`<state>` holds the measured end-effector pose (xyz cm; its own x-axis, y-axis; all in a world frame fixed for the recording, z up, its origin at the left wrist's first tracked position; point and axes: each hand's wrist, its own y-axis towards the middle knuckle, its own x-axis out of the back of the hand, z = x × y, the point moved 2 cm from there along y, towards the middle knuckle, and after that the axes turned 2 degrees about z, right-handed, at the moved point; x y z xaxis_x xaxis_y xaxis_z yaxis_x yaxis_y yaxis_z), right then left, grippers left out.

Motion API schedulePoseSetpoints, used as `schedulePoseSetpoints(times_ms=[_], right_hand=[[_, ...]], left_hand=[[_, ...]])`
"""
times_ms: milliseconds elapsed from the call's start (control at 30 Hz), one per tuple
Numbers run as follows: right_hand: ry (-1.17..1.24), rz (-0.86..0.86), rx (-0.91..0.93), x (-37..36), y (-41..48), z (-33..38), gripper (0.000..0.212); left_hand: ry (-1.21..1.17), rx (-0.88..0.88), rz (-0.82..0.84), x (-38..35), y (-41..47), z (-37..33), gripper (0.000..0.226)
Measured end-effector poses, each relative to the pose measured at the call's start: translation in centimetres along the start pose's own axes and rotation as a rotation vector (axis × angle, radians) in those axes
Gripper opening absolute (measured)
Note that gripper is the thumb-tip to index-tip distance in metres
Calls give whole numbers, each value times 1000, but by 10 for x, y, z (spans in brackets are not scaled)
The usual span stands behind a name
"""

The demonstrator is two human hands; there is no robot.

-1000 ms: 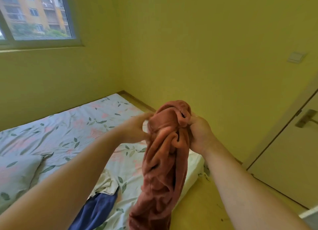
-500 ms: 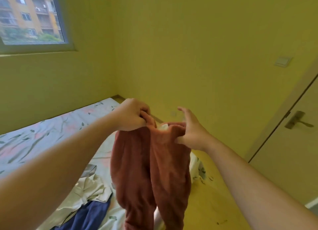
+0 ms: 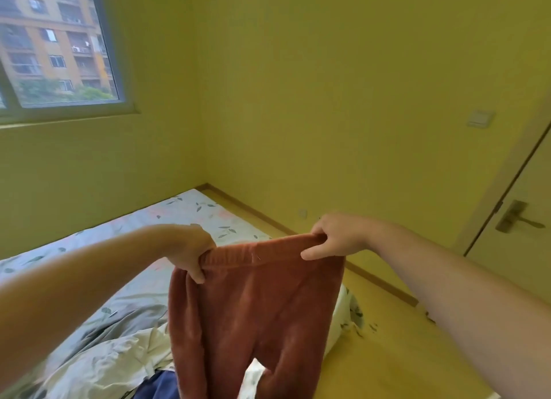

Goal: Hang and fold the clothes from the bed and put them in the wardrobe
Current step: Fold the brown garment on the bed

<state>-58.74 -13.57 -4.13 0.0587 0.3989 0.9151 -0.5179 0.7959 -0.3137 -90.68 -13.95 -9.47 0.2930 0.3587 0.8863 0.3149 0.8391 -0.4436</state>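
Two bare hands hold up a pair of red-brown pants in the air, over a corner of the bed. The left hand grips the left end of the waistband. Its fingers are curled tight round the cloth. The right hand grips the right end, and its fingers pinch the band. The hands are well apart, so the waistband is pulled straight between them. The two legs of the pants hang down side by side. Their ends go out of the picture at the bottom.

The bed has a pale sheet with leaves on it. On the bed, under the left arm, lies a crumpled white cloth. Just beside it, at the bottom edge, is a dark blue cloth, partly hidden by the pants.

The floor beside the bed is yellow. The walls are yellow-green. A window is up on the left, with a tall building outside. On the right is a door with a metal handle. A light switch is on the wall near it.
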Motion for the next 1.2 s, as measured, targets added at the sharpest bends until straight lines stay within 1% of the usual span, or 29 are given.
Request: schedulePoseSetpoints(times_ms=[67,100,133,167,233,300,333,400,433,467,500,567,633,667,733,800,867,1000,1067,1100,1167,1200], right_hand=[[-84,23,-30,6,0,4,41],[-106,24,-50,8,1,5,42],[-131,16,-69,11,2,5,42],[-173,-4,-86,16,3,4,43],[-299,-61,-127,25,3,2,44],[-379,-99,-157,36,1,-1,47],[-396,-91,-179,40,-2,-3,49],[-460,-59,-267,48,-6,-9,56],[-518,-60,-331,53,-7,-12,63],[-584,-83,-399,58,-9,-13,71],[-635,-125,-455,63,-11,-14,78],[-680,-221,-502,75,-16,-10,87],[-695,-280,-506,84,-21,-7,90],[-704,-304,-507,86,-23,-6,91],[-725,-357,-508,89,-27,-8,94],[-682,-398,-509,89,-30,-13,94],[-557,-402,-500,89,-31,-21,92],[-256,-384,-386,94,-35,-26,75],[-105,-417,-312,103,-40,-23,65],[-41,-462,-282,109,-44,-21,60],[122,-578,-229,121,-50,-19,43],[251,-618,-209,127,-52,-21,33]], left_hand=[[97,99,-104,4,2,10,31],[135,148,-194,10,2,15,29],[125,169,-296,18,2,18,25],[60,155,-384,25,-1,21,21],[-130,65,-482,41,-8,24,21],[-281,-26,-507,59,-18,26,19],[-338,-61,-500,68,-24,25,19],[-473,-90,-475,85,-34,19,46],[-535,-86,-482,93,-36,17,54],[-568,-82,-508,101,-38,16,55],[-571,-71,-548,108,-37,18,51],[-549,-12,-608,124,-36,22,38],[-519,70,-615,133,-36,26,41],[-542,94,-617,135,-36,28,45],[-667,87,-646,135,-34,33,48],[-787,72,-695,134,-32,36,43],[-877,50,-742,133,-30,36,36],[-1016,31,-836,138,-31,35,43],[-1082,-17,-819,145,-36,39,40],[-1128,-68,-792,148,-39,41,37],[-1263,-187,-735,153,-44,47,35],[-1334,-220,-709,156,-45,48,34]])
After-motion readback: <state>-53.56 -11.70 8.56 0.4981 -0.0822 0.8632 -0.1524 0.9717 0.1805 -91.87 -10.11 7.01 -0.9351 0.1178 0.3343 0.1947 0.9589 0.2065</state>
